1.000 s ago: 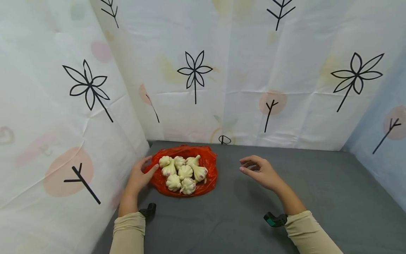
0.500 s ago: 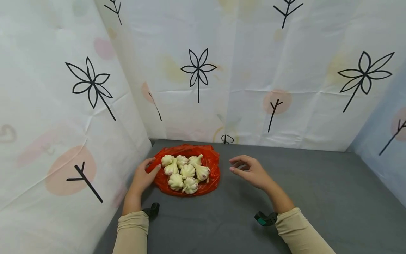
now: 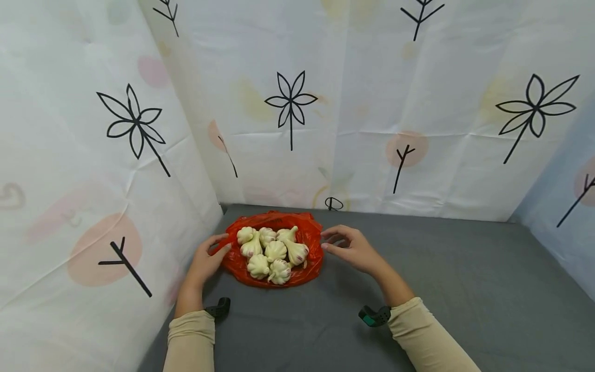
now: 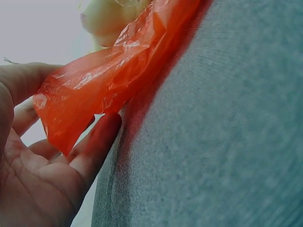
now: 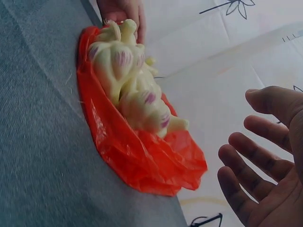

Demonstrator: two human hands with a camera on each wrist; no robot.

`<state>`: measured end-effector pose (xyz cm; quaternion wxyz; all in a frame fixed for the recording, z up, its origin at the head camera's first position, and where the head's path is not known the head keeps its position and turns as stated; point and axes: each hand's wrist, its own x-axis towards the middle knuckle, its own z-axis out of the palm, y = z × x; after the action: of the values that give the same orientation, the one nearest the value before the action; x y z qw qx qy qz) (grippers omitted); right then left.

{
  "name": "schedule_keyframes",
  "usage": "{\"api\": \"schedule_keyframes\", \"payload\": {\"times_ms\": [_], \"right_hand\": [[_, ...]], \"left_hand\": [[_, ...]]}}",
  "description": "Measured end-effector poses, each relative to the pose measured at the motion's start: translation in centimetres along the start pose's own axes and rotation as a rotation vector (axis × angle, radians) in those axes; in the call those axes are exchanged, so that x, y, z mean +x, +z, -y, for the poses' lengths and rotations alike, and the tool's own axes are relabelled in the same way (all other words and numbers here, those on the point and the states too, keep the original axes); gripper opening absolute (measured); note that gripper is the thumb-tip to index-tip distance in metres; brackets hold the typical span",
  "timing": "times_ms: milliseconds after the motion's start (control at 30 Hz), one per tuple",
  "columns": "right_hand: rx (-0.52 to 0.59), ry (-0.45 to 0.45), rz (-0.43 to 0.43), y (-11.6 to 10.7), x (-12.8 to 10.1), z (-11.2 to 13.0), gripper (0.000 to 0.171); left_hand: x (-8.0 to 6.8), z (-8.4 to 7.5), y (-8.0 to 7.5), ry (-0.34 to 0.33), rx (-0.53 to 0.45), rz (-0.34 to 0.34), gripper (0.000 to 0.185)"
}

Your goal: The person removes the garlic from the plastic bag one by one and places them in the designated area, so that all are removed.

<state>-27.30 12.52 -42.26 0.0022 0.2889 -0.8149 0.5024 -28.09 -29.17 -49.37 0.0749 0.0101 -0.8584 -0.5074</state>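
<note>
Head view: a red plastic bag (image 3: 274, 258) lies spread flat on the grey tabletop (image 3: 418, 289), left of centre in the frame, close to the patterned backdrop (image 3: 325, 103). A pile of garlic bulbs (image 3: 271, 253) sits on the middle of the sheet, so the plastic serves as a liner beneath them and its crumpled edges stand up around the heap.

Left hand (image 3: 206, 261): at the bag's left edge, fingertips at the rim. Left wrist view shows a loose flap of the red plastic (image 4: 94, 90) lying across the fingers (image 4: 94, 146); palm up, fingers only slightly bent, with the flap resting over them. Grip reads as wide, a light touch rather than a pinch. Likely the flap stands up here because the fingers are under it.

Right hand (image 3: 348, 248): just beside the bag's right edge; contact cannot be confirmed. Right wrist view shows the fingers (image 5: 255, 156) spread and relaxed, palm facing the pile, clear air between them and the plastic. Grip wide, holding nothing.

Both hands flank the bag symmetrically, one per side. Each forearm carries a sleeve (image 3: 423, 336) and a small black wrist-mounted device (image 3: 374, 315).
</note>
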Motion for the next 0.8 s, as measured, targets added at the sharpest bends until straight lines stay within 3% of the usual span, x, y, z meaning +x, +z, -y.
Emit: {"api": "schedule_keyframes", "payload": {"times_ms": [133, 467, 800], "right_hand": [[0.015, 0.012, 0.008, 1.0, 0.9, -2.1, 0.032], [0.012, 0.017, 0.054, 3.4, 2.4, -2.5, 0.039], [-0.138, -0.064, 0.041, 5.1, 3.2, -3.1, 0.046]], "left_hand": [[0.0, 0.0, -0.1, -0.016, -0.02, 0.015, 0.045], [-0.1, 0.3, -0.2, -0.06, -0.11, 0.032, 0.047], [-0.2, 0.4, -0.4, -0.028, -0.135, 0.035, 0.047]]}}
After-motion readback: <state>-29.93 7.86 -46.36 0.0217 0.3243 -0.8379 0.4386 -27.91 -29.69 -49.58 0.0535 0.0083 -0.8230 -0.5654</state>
